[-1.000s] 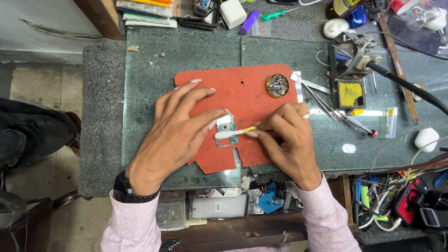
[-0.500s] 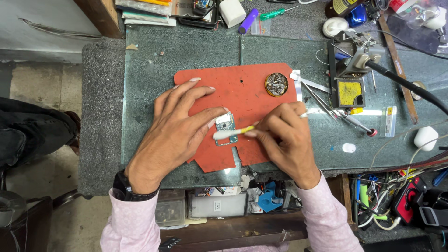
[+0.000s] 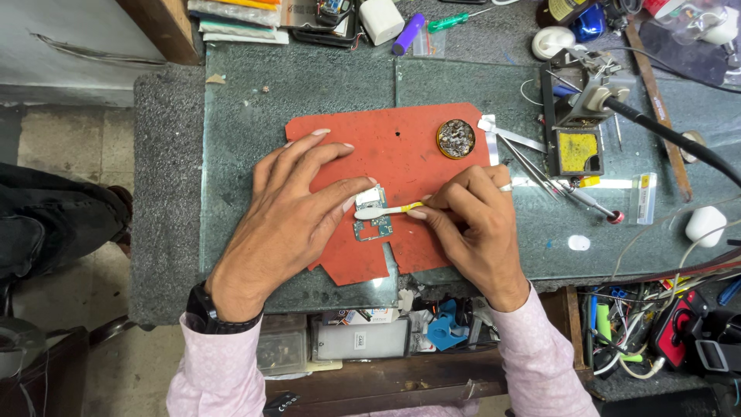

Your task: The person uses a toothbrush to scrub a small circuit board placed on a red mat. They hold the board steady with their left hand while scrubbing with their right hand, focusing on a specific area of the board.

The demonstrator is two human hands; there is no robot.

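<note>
A small green circuit board [image 3: 376, 225] lies on a red mat [image 3: 401, 154] in the middle of the glass-topped bench. My left hand [image 3: 293, 220] rests flat on the mat, its thumb tip pressing the board's upper left corner. My right hand [image 3: 471, 228] pinches the yellow handle of a small brush [image 3: 384, 210], whose white head lies across the upper part of the board. A ring shows on the right hand.
A round tin of solder wick or wool [image 3: 456, 139] sits on the mat's far right. Tweezers [image 3: 532, 166] and a soldering iron stand with a yellow sponge [image 3: 579, 150] lie to the right. Cables and tools [image 3: 664, 316] crowd the lower right; bottles and boxes line the far edge.
The brush head has moved up the board, from its middle towards its upper edge. My right hand shifted slightly up with it. My left hand stayed put.
</note>
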